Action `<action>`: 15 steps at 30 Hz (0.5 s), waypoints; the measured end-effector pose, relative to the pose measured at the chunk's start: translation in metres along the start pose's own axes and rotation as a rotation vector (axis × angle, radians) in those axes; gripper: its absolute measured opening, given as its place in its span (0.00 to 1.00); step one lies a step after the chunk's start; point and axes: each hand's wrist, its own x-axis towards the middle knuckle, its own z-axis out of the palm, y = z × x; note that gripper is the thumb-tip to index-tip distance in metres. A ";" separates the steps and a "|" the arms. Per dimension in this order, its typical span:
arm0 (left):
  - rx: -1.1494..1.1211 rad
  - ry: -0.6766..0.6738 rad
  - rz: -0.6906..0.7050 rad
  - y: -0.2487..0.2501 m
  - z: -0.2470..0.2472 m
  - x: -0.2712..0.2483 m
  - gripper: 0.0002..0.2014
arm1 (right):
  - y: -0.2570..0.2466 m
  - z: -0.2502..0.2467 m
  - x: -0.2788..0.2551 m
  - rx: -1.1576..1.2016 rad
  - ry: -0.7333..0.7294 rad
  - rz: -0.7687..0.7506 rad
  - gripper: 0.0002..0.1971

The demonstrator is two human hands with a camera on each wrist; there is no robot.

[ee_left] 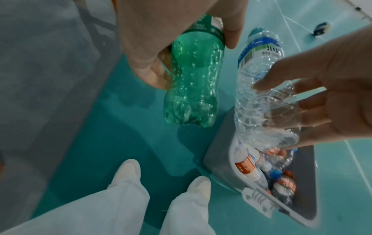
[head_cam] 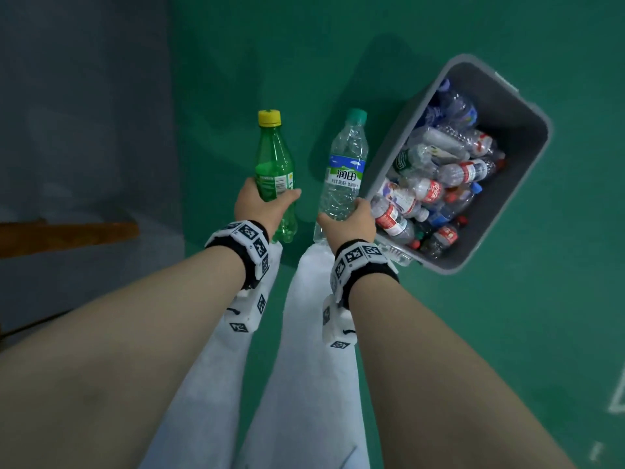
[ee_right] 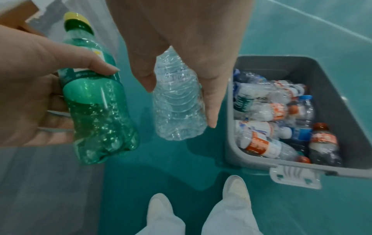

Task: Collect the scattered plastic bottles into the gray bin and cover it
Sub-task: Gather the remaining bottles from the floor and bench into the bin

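Left hand (head_cam: 262,203) wraps the green bottle (head_cam: 274,170) at mid-body; right hand (head_cam: 351,220) wraps the clear bottle (head_cam: 345,170) low, caps toward 12 o'clock. Gray bin (head_cam: 521,106), uncovered and part-filled, sits at 2 o'clock; probably both go in together.

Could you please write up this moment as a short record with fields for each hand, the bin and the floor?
left hand: grips the green bottle, yellow cap pointing away
right hand: grips the clear bottle, green cap, blue and green label
gray bin: open, no lid on it, many plastic bottles piled inside
position: both held bottles are beside the bin, not yet over its opening
floor: green, bin stands on it
lid: not seen in any view
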 end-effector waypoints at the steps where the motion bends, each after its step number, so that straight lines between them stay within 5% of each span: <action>1: 0.018 -0.029 0.017 0.000 0.014 -0.004 0.20 | 0.012 -0.010 0.006 0.038 0.015 0.025 0.36; 15: 0.301 -0.245 0.160 0.007 0.264 -0.027 0.28 | 0.182 -0.130 0.135 0.217 0.136 0.243 0.36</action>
